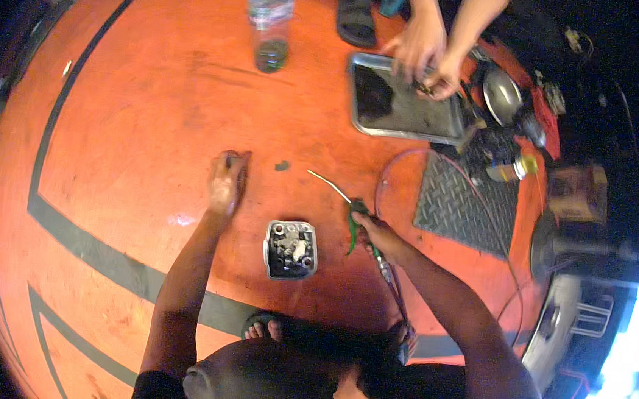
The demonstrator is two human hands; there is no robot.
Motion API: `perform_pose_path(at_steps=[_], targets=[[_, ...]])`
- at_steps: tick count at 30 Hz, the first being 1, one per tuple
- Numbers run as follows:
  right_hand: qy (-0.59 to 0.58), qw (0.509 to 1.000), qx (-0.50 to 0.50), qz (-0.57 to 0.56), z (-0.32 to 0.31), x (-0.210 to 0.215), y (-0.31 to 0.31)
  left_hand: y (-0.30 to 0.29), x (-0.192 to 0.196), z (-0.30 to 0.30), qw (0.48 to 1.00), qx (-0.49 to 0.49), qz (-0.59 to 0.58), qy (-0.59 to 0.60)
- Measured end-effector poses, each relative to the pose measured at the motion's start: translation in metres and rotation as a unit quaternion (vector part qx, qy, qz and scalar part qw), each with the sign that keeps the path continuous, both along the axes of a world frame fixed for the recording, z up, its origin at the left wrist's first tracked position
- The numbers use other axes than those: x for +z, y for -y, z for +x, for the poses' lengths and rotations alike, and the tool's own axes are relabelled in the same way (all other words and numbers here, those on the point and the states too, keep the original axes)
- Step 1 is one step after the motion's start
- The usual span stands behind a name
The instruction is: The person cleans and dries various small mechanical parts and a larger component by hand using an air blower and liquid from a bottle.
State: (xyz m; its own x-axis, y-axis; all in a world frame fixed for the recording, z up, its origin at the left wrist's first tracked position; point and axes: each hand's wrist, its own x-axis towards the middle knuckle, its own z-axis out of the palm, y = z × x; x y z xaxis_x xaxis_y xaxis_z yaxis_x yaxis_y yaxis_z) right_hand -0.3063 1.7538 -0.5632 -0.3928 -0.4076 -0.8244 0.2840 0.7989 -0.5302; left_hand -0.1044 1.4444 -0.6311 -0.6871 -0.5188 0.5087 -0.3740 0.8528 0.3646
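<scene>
Clock positions taken from the metal part [291, 250], a boxy silver piece with a rim, round holes and a whitish lump in it; sits on the orange floor [151, 124] between the person's forearms. Left hand [228, 180] at 10-11 o'clock, low over or on the floor, fingers bent; can't tell if it grips anything. Right hand [373, 233] at 2 o'clock, wrapped around the handle of an air blow gun [358, 209] with green trigger; trigger squeeze can't be told. Thin nozzle slants up-left, tip at 12 o'clock, apart from the part. Hose [395, 288] leaves the gun's lower end. Dark spot [282, 166] on floor near 11-12 o'clock, between left hand and nozzle tip.

Bottle [270, 20], clear, upright, far off at 12 o'clock, a bit left. Tray [406, 116] at 1 o'clock, metal rim, dark patch in its left side. Co-worker's hands [430, 61] over the tray, fingers closed around something small and dark, too blurred to name. Metal bowl [503, 98] between 1 and 2. Tread plate [460, 204] at 2, yellow-topped can [510, 169] by its upper edge. Cardboard box [578, 192] further out, 2-3 o'clock.
</scene>
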Motion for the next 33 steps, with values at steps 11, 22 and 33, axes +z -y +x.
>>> perform_pose_path(at_steps=[11, 22, 33], targets=[[-0.131, 0.974, 0.171, -0.067, 0.007, 0.009, -0.006, 0.005, 0.003, 0.013, 0.999, 0.017, 0.026, 0.012], [-0.126, 0.943, 0.289, -0.103, -0.004, 0.030, -0.028, -0.054, 0.035, 0.054, 0.601, -0.034, 0.751, -0.271], [-0.178, 0.933, 0.311, -0.038, -0.051, 0.063, -0.039, -0.082, 0.044, 0.081, 0.511, -0.017, 0.791, -0.335]])
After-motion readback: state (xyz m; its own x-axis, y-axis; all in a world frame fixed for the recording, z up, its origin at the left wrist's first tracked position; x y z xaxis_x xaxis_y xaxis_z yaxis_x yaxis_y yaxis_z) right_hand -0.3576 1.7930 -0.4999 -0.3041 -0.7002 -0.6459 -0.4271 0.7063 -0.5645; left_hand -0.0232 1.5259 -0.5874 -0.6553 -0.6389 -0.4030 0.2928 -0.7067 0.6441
